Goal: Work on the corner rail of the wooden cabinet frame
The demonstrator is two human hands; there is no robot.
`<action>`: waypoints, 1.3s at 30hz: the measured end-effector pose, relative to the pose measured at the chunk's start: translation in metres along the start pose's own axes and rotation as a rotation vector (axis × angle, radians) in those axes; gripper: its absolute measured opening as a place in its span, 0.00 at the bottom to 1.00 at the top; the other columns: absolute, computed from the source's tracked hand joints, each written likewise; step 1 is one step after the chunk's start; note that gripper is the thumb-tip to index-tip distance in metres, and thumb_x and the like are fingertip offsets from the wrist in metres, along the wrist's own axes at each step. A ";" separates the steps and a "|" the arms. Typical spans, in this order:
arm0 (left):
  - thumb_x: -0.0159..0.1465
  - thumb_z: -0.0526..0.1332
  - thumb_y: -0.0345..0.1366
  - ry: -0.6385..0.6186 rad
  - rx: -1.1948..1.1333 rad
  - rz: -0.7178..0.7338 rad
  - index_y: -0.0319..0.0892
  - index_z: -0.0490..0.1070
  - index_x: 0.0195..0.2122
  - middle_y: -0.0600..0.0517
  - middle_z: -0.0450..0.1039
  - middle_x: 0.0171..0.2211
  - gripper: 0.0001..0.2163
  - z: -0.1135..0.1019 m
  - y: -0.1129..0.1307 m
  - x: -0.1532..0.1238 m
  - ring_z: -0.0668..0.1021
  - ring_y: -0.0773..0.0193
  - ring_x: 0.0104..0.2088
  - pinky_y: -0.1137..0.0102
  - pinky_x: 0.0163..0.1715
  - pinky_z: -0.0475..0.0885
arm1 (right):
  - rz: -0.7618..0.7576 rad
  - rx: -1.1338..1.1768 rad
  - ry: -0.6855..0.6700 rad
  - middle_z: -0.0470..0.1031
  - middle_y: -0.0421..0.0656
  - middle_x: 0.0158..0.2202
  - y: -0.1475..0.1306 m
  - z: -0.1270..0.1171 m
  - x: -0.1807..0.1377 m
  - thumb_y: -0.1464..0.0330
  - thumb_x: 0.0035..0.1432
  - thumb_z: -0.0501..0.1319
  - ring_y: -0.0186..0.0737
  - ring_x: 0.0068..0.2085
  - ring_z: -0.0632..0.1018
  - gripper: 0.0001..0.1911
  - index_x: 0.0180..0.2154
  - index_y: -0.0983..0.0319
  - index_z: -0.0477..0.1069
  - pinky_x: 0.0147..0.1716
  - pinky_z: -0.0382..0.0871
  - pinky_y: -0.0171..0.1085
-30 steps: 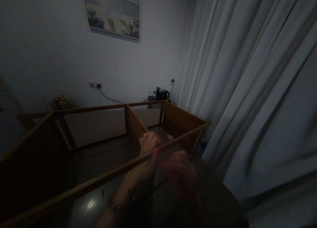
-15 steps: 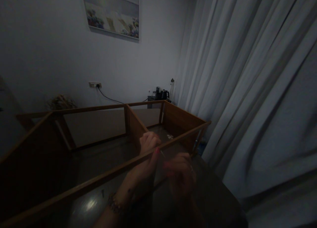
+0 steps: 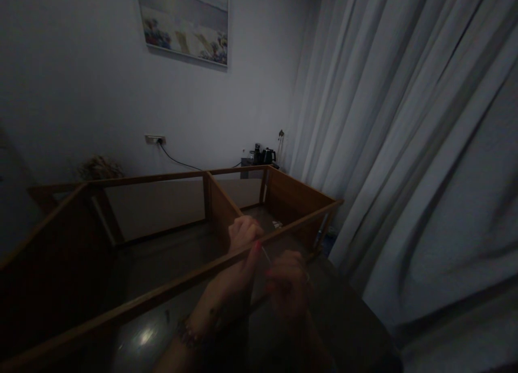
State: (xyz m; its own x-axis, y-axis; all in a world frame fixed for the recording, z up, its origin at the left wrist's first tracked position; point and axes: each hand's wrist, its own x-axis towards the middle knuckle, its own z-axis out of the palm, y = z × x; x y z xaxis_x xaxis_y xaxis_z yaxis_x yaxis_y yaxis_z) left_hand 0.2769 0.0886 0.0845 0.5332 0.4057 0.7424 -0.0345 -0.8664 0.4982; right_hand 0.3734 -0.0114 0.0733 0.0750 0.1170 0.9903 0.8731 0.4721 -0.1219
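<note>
A wooden cabinet frame [image 3: 162,294] lies on its back on the dark floor, with a divider panel [image 3: 220,203] across its middle. My left hand [image 3: 242,242] is closed over the frame's near rail where the divider meets it, thumb on the near side. My right hand [image 3: 289,286] sits just to the right of it and lower, fingers pinched on a thin metal tool [image 3: 266,254] that points up toward the rail. The room is dim, so the tool's tip is hard to make out.
Grey curtains [image 3: 404,146] hang along the right. A wall socket [image 3: 156,140] with a cable and a painting [image 3: 184,19] are on the far wall. A small stand with a kettle [image 3: 265,156] is in the corner. Small white parts [image 3: 277,224] lie inside the frame.
My right hand has shifted slightly left and up toward the rail with the thin tool. My left hand has stayed on the rail.
</note>
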 end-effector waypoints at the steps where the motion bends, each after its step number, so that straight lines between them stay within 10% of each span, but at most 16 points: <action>1: 0.77 0.42 0.43 0.004 0.003 0.001 0.49 0.66 0.43 0.46 0.71 0.44 0.15 -0.002 0.005 -0.001 0.71 0.47 0.51 0.48 0.54 0.70 | 0.002 -0.001 0.001 0.74 0.35 0.25 0.000 0.000 0.000 0.60 0.77 0.56 0.38 0.26 0.75 0.09 0.41 0.54 0.71 0.29 0.70 0.40; 11: 0.76 0.45 0.39 -0.006 0.080 -0.022 0.48 0.68 0.48 0.43 0.69 0.53 0.13 -0.011 0.034 -0.003 0.68 0.44 0.59 0.44 0.59 0.69 | 0.227 0.063 0.096 0.72 0.35 0.25 -0.002 0.001 -0.005 0.66 0.75 0.56 0.34 0.25 0.74 0.11 0.35 0.56 0.67 0.23 0.68 0.33; 16: 0.77 0.40 0.39 0.027 0.055 -0.028 0.48 0.68 0.45 0.43 0.70 0.51 0.16 -0.010 0.033 -0.002 0.69 0.45 0.58 0.44 0.59 0.68 | 0.479 0.287 0.183 0.70 0.29 0.23 -0.007 0.008 -0.002 0.64 0.76 0.55 0.30 0.15 0.66 0.08 0.54 0.52 0.63 0.15 0.59 0.28; 24: 0.78 0.40 0.39 0.017 0.043 -0.062 0.47 0.67 0.46 0.44 0.71 0.49 0.16 -0.010 0.036 -0.003 0.68 0.47 0.60 0.49 0.60 0.68 | 0.654 0.548 0.073 0.71 0.30 0.23 -0.007 0.004 -0.009 0.65 0.77 0.53 0.30 0.18 0.70 0.08 0.50 0.53 0.69 0.18 0.64 0.28; 33: 0.77 0.40 0.39 0.012 0.008 -0.044 0.47 0.64 0.43 0.42 0.70 0.50 0.14 -0.010 0.034 -0.001 0.68 0.46 0.58 0.45 0.62 0.64 | 0.365 0.189 -0.090 0.77 0.40 0.38 0.003 -0.007 -0.018 0.65 0.78 0.49 0.38 0.37 0.79 0.14 0.51 0.53 0.73 0.35 0.75 0.36; 39: 0.78 0.39 0.39 -0.007 -0.015 -0.028 0.47 0.64 0.41 0.44 0.71 0.46 0.16 -0.006 0.017 0.001 0.70 0.49 0.54 0.48 0.58 0.67 | 0.169 -0.028 0.094 0.73 0.39 0.35 0.009 -0.008 -0.021 0.66 0.74 0.59 0.39 0.36 0.75 0.03 0.43 0.56 0.70 0.35 0.70 0.38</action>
State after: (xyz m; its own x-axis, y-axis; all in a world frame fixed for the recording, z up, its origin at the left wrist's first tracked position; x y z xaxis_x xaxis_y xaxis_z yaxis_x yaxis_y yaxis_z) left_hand 0.2718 0.0758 0.0964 0.5399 0.4276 0.7250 -0.0321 -0.8502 0.5254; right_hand 0.3841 -0.0167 0.0520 0.2655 0.1094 0.9579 0.8573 0.4278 -0.2865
